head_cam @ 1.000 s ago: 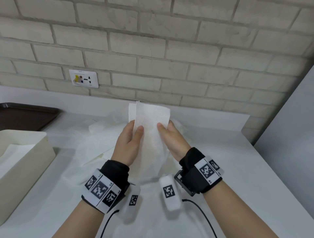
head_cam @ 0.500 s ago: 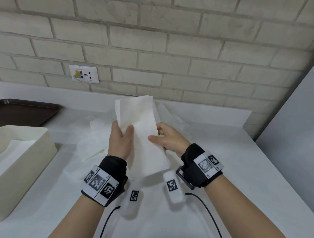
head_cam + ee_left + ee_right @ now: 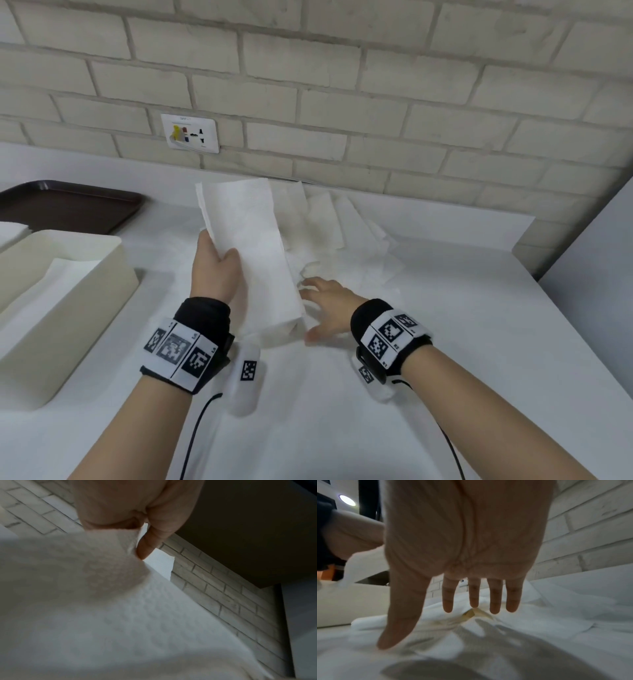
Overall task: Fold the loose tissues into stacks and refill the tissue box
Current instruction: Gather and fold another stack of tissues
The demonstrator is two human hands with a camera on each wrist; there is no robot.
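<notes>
My left hand [image 3: 215,263] holds a folded white tissue [image 3: 250,246] upright above the counter, thumb pinching it against the fingers [image 3: 149,543]; the tissue [image 3: 120,615] fills most of the left wrist view. My right hand [image 3: 325,308] hovers flat, fingers [image 3: 474,596] spread and straight, just over the loose tissues [image 3: 346,253] spread on the counter [image 3: 539,622], holding nothing. The cream tissue box [image 3: 58,308] stands open at the left with white tissue [image 3: 51,277] lying inside.
A dark brown tray [image 3: 68,205] sits at the back left beside the brick wall [image 3: 342,85], which carries a socket plate [image 3: 190,133]. A grey panel [image 3: 592,274] bounds the counter on the right. Bare white counter [image 3: 342,428] lies near me.
My right hand has let go of the folded tissue and dropped down toward the loose pile. The left hand now holds the tissue alone, shifted a little left.
</notes>
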